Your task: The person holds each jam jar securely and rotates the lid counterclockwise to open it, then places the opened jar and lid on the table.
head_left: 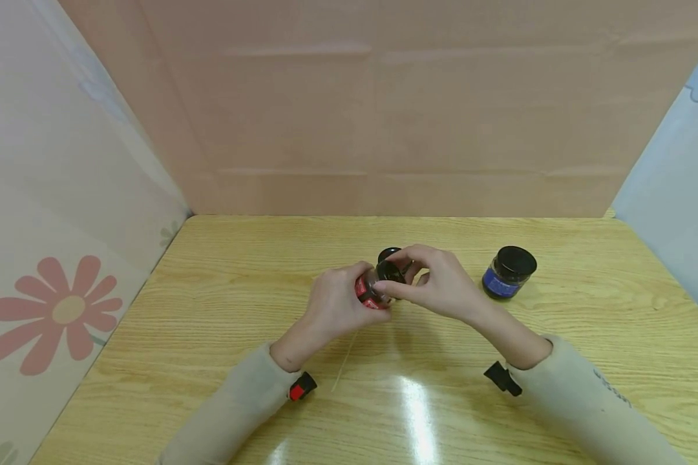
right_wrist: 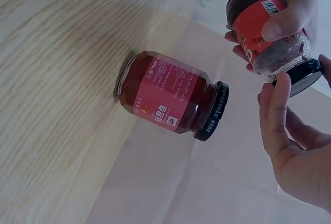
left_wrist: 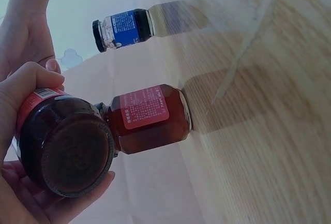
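Observation:
My left hand (head_left: 338, 300) grips a glass jar (right_wrist: 258, 27) with a red label and dark contents, held tilted above the table. In the left wrist view its round base faces the camera. Fingers and thumb of my right hand (head_left: 442, 287) pinch the rim of the black lid (right_wrist: 301, 76) at that jar's mouth. Whether the lid is screwed tight, I cannot tell. Just behind, a strawberry jam jar (right_wrist: 165, 92) with a pink-red label and black lid stands upright on the table; in the head view the hands mostly hide it.
To the right of my hands stands a jar with a blue label (head_left: 503, 284) and black lid. A thin pale strand or mark (head_left: 344, 361) runs along the wooden table (head_left: 238, 258) in front of my left hand. A brownish-pink backdrop (head_left: 372, 129) rises behind the table.

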`<action>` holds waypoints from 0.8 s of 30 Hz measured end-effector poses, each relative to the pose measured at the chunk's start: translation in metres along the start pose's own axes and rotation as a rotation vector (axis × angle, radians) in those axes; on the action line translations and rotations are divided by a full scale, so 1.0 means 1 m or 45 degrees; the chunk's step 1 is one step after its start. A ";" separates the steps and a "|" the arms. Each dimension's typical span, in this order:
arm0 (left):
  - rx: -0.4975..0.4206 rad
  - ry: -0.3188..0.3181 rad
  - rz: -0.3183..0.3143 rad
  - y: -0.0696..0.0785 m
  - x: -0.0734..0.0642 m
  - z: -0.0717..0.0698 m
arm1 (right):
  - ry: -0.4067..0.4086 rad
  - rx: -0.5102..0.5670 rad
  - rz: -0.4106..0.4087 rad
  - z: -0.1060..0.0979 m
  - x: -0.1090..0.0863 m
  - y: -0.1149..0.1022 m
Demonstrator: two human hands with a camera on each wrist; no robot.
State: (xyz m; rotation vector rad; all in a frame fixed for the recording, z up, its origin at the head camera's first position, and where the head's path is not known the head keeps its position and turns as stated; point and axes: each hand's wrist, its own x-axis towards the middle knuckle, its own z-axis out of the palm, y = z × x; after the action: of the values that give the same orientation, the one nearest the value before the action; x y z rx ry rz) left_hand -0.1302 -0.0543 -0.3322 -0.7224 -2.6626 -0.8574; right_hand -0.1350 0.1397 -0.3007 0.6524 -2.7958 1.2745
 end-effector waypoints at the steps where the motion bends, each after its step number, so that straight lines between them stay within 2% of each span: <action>1: -0.005 0.001 0.003 0.000 0.000 0.000 | -0.001 -0.005 -0.020 0.000 0.000 0.001; 14: -0.051 -0.015 0.020 -0.003 0.000 0.004 | -0.050 -0.005 -0.139 -0.003 -0.002 0.005; 20: -0.059 -0.024 0.024 -0.003 0.000 0.004 | -0.095 0.007 -0.247 -0.005 -0.001 0.008; 24: -0.068 -0.036 0.020 -0.003 -0.001 0.004 | -0.118 0.017 -0.284 -0.005 -0.002 0.008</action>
State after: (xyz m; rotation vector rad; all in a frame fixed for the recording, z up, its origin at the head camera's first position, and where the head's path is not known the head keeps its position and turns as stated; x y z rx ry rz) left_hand -0.1319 -0.0544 -0.3375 -0.7723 -2.6642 -0.9245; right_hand -0.1372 0.1489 -0.3034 1.0158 -2.6900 1.2515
